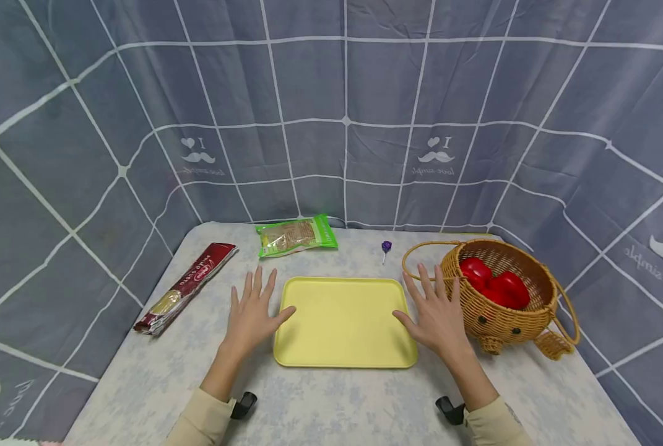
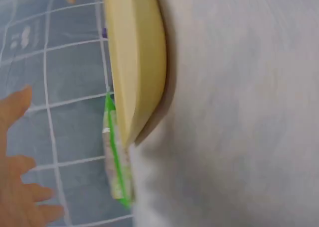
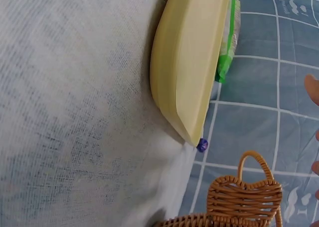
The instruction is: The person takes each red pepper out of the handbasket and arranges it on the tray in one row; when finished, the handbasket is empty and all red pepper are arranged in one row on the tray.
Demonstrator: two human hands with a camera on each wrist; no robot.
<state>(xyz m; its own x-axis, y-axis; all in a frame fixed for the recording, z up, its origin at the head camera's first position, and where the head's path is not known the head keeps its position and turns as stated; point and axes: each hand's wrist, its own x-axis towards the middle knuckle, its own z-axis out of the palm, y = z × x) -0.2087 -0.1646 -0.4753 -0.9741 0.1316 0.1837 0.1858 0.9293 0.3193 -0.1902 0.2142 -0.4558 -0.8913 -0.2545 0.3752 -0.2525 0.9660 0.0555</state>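
Observation:
A yellow rectangular tray (image 1: 345,322) lies on the table between two spread hands. My left hand (image 1: 255,314) hovers by its left edge, fingers extended and thumb pointing toward the tray. Over its right edge is my right hand (image 1: 437,316), likewise with straight fingers; it holds nothing and overlaps the side of a wicker basket (image 1: 509,325) in the head view. Red round items (image 1: 498,285) sit inside that basket. Both wrist views show the tray's side, and the left wrist view shows the left hand (image 2: 25,187) raised above table level.
Behind the tray lie a green-edged clear packet (image 1: 294,236) and a small purple lollipop (image 1: 385,249). A long dark red packet (image 1: 189,286) rests diagonally at the left. Grey-blue gridded curtain (image 1: 309,148) surrounds the table's back and sides. The basket's handle loops (image 1: 420,248) stick out sideways.

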